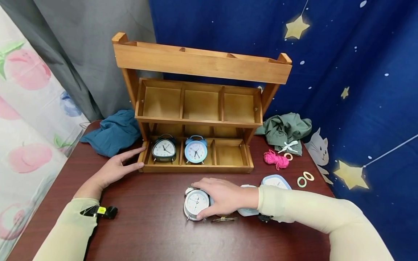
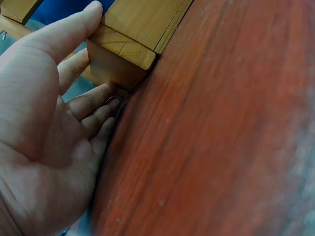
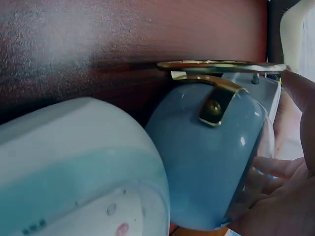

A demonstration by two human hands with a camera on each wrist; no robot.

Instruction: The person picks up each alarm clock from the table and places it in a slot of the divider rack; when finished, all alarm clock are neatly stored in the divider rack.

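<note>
My right hand grips a silver twin-bell alarm clock on the table, thumb low at its front and fingers over its upper side. Behind that hand, the right wrist view has a blue-grey clock with a gold stand and a white-and-teal clock; the hand partly hides them in the head view. My left hand touches the left front end of a wooden shelf rack, fingers mostly extended. In the rack's bottom tier stand a black alarm clock and a blue alarm clock.
Right of the rack lie a green cloth, pink yarn and several small rings. A pale blue clock lies beyond the right forearm. Bunched teal cloth sits at left. Curtains hang behind the rack.
</note>
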